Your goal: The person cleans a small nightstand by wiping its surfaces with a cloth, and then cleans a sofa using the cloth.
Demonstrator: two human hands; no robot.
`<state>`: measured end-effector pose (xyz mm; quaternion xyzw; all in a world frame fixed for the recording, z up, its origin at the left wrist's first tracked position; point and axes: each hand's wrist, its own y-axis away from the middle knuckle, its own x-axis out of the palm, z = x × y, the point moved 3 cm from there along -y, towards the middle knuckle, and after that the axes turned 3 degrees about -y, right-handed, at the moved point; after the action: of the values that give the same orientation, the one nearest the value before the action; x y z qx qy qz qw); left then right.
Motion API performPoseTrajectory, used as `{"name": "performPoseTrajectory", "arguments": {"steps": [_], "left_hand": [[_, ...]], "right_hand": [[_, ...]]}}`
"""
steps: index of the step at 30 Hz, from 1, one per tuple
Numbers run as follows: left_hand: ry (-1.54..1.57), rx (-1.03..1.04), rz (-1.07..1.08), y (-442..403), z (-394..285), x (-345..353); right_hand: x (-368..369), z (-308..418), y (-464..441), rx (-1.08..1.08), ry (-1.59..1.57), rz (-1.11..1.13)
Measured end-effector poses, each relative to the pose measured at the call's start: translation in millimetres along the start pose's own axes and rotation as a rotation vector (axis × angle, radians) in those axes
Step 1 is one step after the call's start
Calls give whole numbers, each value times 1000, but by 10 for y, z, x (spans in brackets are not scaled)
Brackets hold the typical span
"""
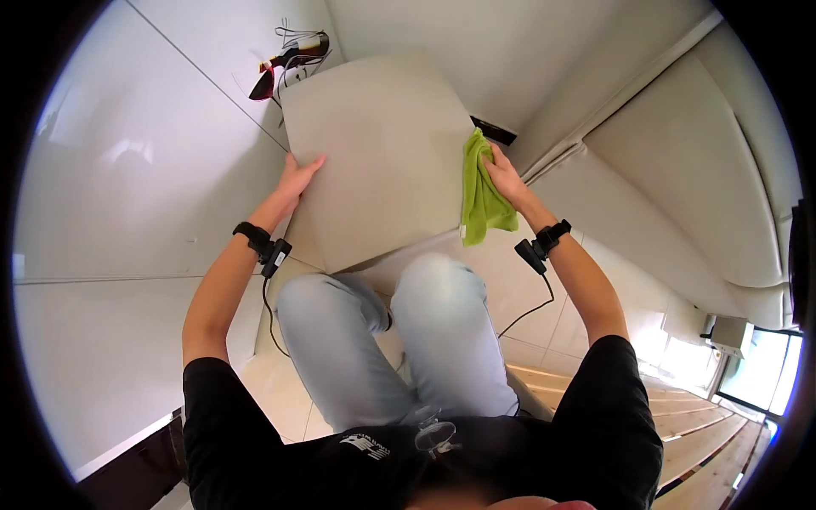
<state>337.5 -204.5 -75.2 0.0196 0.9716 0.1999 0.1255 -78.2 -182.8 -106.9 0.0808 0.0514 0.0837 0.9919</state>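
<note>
Head view shows 2 hands far apart, at 2 sides of a big pale block (382,161). It sits in front of the knees (438,280), near the wall. The left hand (297,180) is on the left edge, with its thumb on top. Its other fingers are hard to see, so I cannot tell how tightly it holds. The right hand (506,174) pinches a green cloth (486,200) by the right side of the block. The cloth hangs down in loose folds.

The left hand could slip, as I see just 1 thumb lying on the smooth top. Then the block could turn or slide. If it slides back, it could bump or squash the wires (299,42) by its far left corner. If it comes forward, it could knock the knees, because they are so near. The cloth could bunch up or drop, since its low end is loose. The thin black cord (265,293) from the left wrist hangs in a loop, so it could catch on a knee.
</note>
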Motion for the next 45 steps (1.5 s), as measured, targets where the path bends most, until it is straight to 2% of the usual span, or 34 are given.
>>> {"name": "performPoseTrajectory", "arguments": {"steps": [2, 5, 8, 12, 14, 15, 17, 18, 20, 21, 23, 25, 26, 27, 28, 30, 32, 33, 35, 37, 39, 41, 43, 45], "left_hand": [[22, 99, 44, -72, -30, -20], [-23, 88, 67, -318, -189, 10], [-139, 77, 99, -645, -391, 101], [-262, 63, 192, -869, -760, 326], [-453, 102, 180, -1098, -859, 399], [-454, 106, 194, -1131, -892, 463], [-556, 185, 144, -1078, -1077, 575], [-554, 190, 154, -1152, -1149, 599], [-679, 107, 383, -1301, -1205, 551], [-676, 108, 374, -1320, -1100, 556], [-1022, 455, 52, -1447, -863, 486], [-1071, 450, 61, -1237, -728, 341], [-1110, 444, 96, -1066, -625, 275], [-1105, 408, 71, -897, -501, 178], [-1096, 369, 48, -693, -384, 91], [-1020, 136, 18, -209, -244, -16], [-899, 170, -196, -139, 331, -236], [-904, 168, -206, 25, 346, -243], [-319, -208, -154, 341, 442, -137], [-80, -170, 118, 366, 627, 1], [92, -286, 242, 565, 467, 312], [130, -327, 242, 583, 389, 499], [170, -367, 231, 564, 380, 517], [58, -396, 173, 502, 452, 443]], "right_hand": [[20, 75, 69, 19, 7, -33], [30, -6, 71, -46, 125, -127], [173, -9, 302, 12, -37, -196], [372, -188, 624, -51, 3, -296], [479, -227, 777, -104, 119, -302], [498, -206, 863, -98, 122, -317], [568, -5, 1004, 126, 179, -211], [571, -16, 1022, 2, 304, -262], [499, 110, 970, 52, 407, -261], [460, 165, 958, 99, 506, -261], [362, 212, 913, -2, 522, -293], [243, 182, 850, -104, 532, -327], [163, 152, 814, -188, 555, -422], [84, 176, 765, -272, 575, -518], [7, 254, 692, -284, 569, -511], [-142, 460, 499, -403, 573, -535], [-309, 568, 190, -525, 624, -544], [-398, 610, 14, -504, 635, -540], [-579, 676, -353, -491, 641, -535], [-766, 665, -794, -379, 763, -566], [-900, 619, -1208, -309, 838, -563], [-976, 623, -1417, -245, 918, -547], [-1039, 661, -1578, -68, 1083, -410], [-1119, 620, -1762, -50, 1052, -398]]}}
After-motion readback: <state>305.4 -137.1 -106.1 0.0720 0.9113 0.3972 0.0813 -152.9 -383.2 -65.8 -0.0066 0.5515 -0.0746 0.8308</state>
